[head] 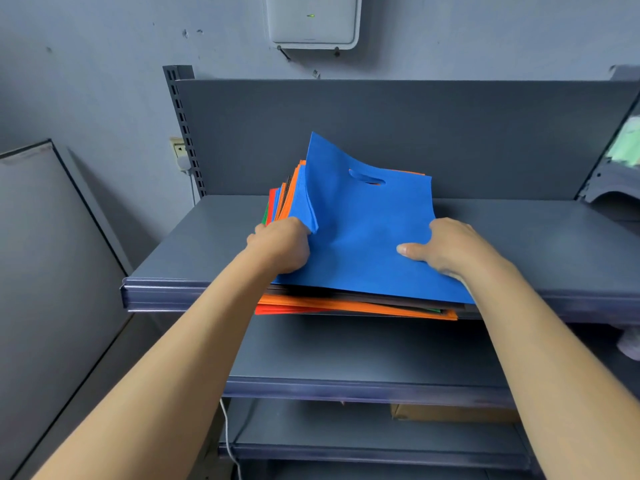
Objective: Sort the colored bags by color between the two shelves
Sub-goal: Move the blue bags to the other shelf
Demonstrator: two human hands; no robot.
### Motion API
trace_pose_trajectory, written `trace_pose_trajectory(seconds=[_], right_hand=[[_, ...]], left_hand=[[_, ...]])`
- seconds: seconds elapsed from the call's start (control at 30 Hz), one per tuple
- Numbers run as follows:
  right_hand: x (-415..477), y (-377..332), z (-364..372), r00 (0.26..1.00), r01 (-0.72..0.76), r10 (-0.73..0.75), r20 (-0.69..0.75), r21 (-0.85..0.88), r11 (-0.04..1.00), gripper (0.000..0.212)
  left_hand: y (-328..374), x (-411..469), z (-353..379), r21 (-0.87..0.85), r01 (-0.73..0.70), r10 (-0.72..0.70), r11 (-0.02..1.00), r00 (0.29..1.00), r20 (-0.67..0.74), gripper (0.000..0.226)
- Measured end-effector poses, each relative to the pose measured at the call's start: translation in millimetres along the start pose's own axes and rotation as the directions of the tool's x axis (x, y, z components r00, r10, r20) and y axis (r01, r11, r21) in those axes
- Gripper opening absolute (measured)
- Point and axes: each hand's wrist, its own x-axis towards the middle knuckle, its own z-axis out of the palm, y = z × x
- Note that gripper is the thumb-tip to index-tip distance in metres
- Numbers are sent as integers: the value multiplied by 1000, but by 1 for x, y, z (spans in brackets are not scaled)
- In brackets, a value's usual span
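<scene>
two hands hold the top blue bag (363, 230): my left hand (282, 245) grips its left edge, my right hand (446, 247) its right edge; the mixed stack (346, 306) lies directly beneath.

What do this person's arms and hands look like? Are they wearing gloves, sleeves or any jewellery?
Nothing is worn that the head view shows. The left forearm and right forearm are bare, with no sleeve reaching into the picture. The left hand and right hand have no gloves, and no ring, watch or bracelet is visible. The right thumbnail looks short and unpainted.
</scene>
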Motion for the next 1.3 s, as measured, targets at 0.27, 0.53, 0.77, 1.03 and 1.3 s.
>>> trace_pose_trajectory(seconds=[0.27,0.53,0.77,1.03,1.3], right_hand=[[-2,1,2,1000,7,-7,-10,-21,1000,59],[-2,1,3,1000,10,-11,-13,-16,1000,58],[-2,4,-1,1000,8,-8,-27,6,1000,59],[2,9,-2,998,1,2,-56,51,999,60],[0,14,-2,996,3,5,-93,86,996,60]], left_hand=[[2,-6,-5,3,-15,15,1000,997,-71,17],[6,-10,0,165,-43,53,985,997,-62,25],[15,-29,-4,85,-120,130,989,984,-121,43],[28,-43,-1,-9,-270,264,963,950,-168,60],[30,-34,-7,-24,-160,160,987,987,-17,56]])
